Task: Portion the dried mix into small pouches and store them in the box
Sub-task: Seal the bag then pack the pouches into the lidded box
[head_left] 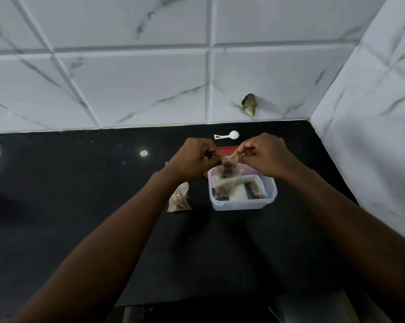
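Note:
My left hand (192,159) and my right hand (264,155) pinch the two top corners of a small clear pouch (228,173) that holds brown dried mix. The pouch hangs between them, just above the back of a clear plastic box (243,203) on the black counter. Inside the box lie two filled pouches, one at the left (222,191) and one at the right (255,188). A larger bag of dried mix (179,201) lies on the counter left of the box, partly under my left wrist.
A red lid (229,149) lies behind the box, mostly hidden by my hands. A white plastic scoop (227,135) rests near the tiled back wall. A tiled side wall closes the right. The black counter (80,194) stretches to the left.

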The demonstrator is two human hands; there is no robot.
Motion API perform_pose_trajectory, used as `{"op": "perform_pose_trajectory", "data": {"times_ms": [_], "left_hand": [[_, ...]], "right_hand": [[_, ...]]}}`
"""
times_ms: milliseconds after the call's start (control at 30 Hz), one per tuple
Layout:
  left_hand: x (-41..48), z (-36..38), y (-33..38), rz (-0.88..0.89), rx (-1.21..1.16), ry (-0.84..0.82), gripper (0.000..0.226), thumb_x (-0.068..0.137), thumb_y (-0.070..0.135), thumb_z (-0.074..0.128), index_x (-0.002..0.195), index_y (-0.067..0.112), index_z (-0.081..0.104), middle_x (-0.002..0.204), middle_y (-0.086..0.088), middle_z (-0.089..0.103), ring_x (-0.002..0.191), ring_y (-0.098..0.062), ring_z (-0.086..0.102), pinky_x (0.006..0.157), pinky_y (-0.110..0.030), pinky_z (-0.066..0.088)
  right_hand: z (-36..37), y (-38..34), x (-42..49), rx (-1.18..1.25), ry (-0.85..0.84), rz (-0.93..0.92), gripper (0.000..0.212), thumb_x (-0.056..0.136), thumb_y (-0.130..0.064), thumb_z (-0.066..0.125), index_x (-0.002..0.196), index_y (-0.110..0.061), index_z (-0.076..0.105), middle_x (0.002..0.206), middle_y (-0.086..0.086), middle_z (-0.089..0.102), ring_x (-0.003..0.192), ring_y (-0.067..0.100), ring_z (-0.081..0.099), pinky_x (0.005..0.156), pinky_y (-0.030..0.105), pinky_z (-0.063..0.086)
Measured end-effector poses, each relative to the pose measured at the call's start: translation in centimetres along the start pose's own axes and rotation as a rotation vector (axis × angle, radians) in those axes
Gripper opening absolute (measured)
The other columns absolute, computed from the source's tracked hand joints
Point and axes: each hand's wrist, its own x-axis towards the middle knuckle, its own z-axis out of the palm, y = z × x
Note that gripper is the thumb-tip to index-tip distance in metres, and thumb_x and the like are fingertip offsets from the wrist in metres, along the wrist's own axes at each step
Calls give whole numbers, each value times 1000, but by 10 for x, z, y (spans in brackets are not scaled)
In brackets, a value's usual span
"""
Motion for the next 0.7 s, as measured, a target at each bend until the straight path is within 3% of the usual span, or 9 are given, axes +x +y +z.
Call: {"op": "perform_pose_trajectory", "data": {"times_ms": [133, 267, 433, 567, 700], "left_hand": [[20, 27, 9, -31, 32, -63, 14, 85, 18, 85, 97, 12, 83, 78, 17, 69, 69, 7, 64, 65, -11, 48], [30, 56, 4, -84, 92, -145, 10, 85, 18, 84, 94, 15, 83, 86, 4, 79, 79, -8, 73, 81, -32, 61], [42, 85, -4, -178, 197, -289, 12, 90, 15, 79, 102, 15, 81, 97, 3, 79, 85, -7, 71, 87, -34, 61], [48, 95, -7, -226, 378, -287, 16, 95, 19, 74, 110, 17, 79, 106, 1, 78, 93, -12, 70, 81, -33, 60], [52, 98, -7, -219, 490, -256, 17, 99, 23, 68, 113, 18, 77, 111, 1, 75, 100, -15, 70, 71, -26, 47]], "right_hand": [[-10, 34, -12, 64, -25, 50, 14, 81, -38, 81, 94, -36, 80, 89, -20, 76, 86, -3, 69, 93, 42, 55], [-4, 59, -19, 44, -99, 98, 17, 83, -33, 81, 100, -32, 79, 96, -16, 75, 83, -2, 66, 86, 33, 57], [21, 84, -11, -98, -199, 109, 13, 89, -33, 76, 102, -35, 77, 100, -14, 75, 84, 0, 66, 91, 37, 55], [38, 89, -1, -224, -133, 59, 11, 93, -32, 70, 101, -34, 77, 100, -13, 75, 96, 8, 67, 101, 43, 45], [50, 88, 6, -335, -34, -6, 11, 94, -29, 67, 98, -32, 77, 91, -11, 74, 95, 12, 64, 97, 41, 41]]}}
